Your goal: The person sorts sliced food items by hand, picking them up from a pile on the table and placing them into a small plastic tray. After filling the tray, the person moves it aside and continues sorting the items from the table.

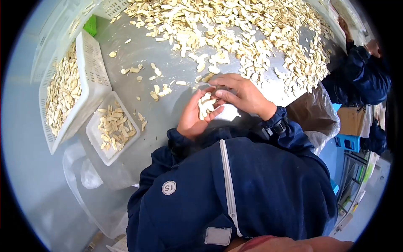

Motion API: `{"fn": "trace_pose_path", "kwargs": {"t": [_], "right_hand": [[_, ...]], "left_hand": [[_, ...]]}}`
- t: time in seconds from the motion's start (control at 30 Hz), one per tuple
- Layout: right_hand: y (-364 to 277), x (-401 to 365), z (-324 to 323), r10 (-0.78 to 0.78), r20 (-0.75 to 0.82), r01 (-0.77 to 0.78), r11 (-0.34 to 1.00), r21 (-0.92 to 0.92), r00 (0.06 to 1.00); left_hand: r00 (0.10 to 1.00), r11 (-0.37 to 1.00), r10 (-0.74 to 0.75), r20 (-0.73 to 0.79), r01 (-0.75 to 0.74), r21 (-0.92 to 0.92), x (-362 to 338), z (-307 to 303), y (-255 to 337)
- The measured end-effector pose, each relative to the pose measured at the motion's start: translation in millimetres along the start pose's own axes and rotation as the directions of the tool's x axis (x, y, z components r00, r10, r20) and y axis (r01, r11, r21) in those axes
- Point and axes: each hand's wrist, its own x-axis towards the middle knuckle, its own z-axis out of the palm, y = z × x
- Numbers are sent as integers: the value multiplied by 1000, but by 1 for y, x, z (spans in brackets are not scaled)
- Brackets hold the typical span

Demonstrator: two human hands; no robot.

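In my left hand (pixel 192 114), turned palm up just above the table edge, lies a small heap of pale dried slices (pixel 206 106), with the fingers curled around it. My right hand (pixel 243 94) reaches over from the right, palm down. Its fingers are bent toward the left fingertips and the thumb is apart from them, beside the heap. Whether a slice touches those fingertips is hidden. Just beyond both hands, a few loose slices (pixel 166 90) are scattered on the metal table (pixel 126 54).
A large pile of slices (pixel 252 25) covers the table's far side. At left stand a white perforated basket (pixel 94 63) and a small white tray (pixel 93 133), both holding slices. A plastic-lined container (pixel 317 111) is at right, near another person's dark sleeve (pixel 363 75).
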Motion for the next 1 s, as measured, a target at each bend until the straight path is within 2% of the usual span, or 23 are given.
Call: {"fn": "trace_pose_path", "kwargs": {"t": [0.07,0.1,0.13,0.17,0.2,0.23,0.27,0.33,0.4,0.47,0.53,0.63,0.73,0.83,0.93,1.0], "right_hand": [[16,3,-1,-77,-51,65,976,-207,996],[25,0,-4,-12,-31,3,958,-286,999],[35,-3,-9,-32,-33,21,955,-297,999],[44,-6,-14,-52,-32,40,951,-306,998],[53,-9,-19,-72,-28,60,948,-314,997],[62,-10,-22,-5,-157,-52,934,-354,988],[71,-7,-32,-37,-249,-94,863,-496,968],[74,3,-46,-1,-309,-184,801,-569,951],[68,17,-33,-53,-327,-120,866,-486,943],[50,34,-16,-56,-314,-133,825,-549,948],[60,49,-2,-207,-337,-69,755,-652,919],[68,51,-3,-39,-306,-154,800,-580,951],[81,37,-15,-1,-335,-180,842,-509,942],[68,27,-26,331,-248,-362,928,-92,911],[65,19,-19,396,-141,-362,907,217,907],[51,16,-14,449,-30,-397,817,418,893]], "left_hand": [[999,1000,-23,26,23,-1,0,-8,-2],[997,999,-41,63,42,-1,3,-28,-1],[993,998,-58,98,59,-1,3,-31,2],[999,998,-44,16,44,41,1,-33,2],[998,999,-45,31,44,24,0,-33,4],[998,999,-45,45,44,6,-1,-35,6],[997,999,-45,57,45,-11,-2,-36,7],[999,999,-35,18,35,19,-3,-32,7],[999,999,-32,4,32,43,-2,-30,7],[999,998,-34,13,33,53,0,-31,6],[999,998,-35,23,34,50,-2,-30,6],[1000,999,0,15,-1,38,-9,-33,11],[1000,999,25,7,-25,27,-12,-39,10],[1000,1000,7,30,-8,26,-7,-39,9],[999,998,-4,33,1,67,-4,-28,10],[999,997,-6,44,2,82,-2,-24,10]]}}
